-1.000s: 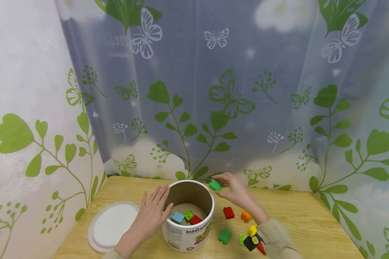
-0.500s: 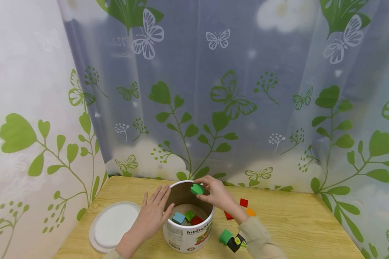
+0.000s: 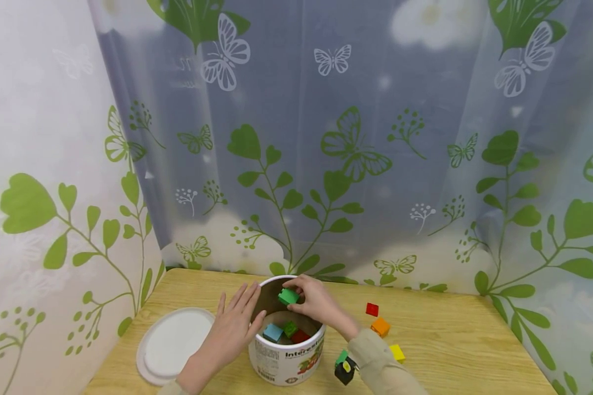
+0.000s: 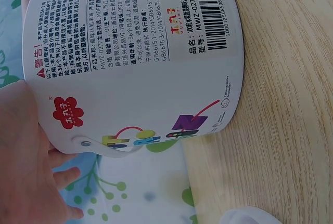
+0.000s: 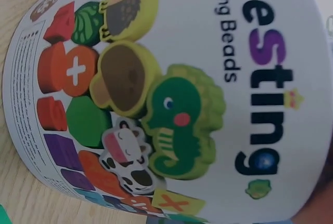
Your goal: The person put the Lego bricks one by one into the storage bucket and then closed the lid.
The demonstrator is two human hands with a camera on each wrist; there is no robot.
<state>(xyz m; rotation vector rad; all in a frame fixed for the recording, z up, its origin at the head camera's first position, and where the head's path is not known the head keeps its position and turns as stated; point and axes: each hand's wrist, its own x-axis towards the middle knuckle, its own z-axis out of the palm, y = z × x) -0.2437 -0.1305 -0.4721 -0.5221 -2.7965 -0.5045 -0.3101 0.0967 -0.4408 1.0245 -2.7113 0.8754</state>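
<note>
Lower centre of frame, right hand's grip [image 3: 317, 302] pinches green block [image 3: 287, 297] at mouth of white tub [image 3: 281, 363]; left hand's grip [image 3: 233, 323], fingers straight, rests at tub's rim. Block looks like stiff plastic, likely light, slightly slick; opposite side faces probably offer best hold.

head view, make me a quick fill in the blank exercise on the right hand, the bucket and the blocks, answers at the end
The held block, gripped by the right hand at the opening of the bucket, is ____.
In the head view, the white lid lies to the ____ of the bucket.
The leftmost block lying in the bucket is ____.
On the table, the middle block between the red block and the yellow block is ____.

Missing words: green; left; blue; orange.
</note>
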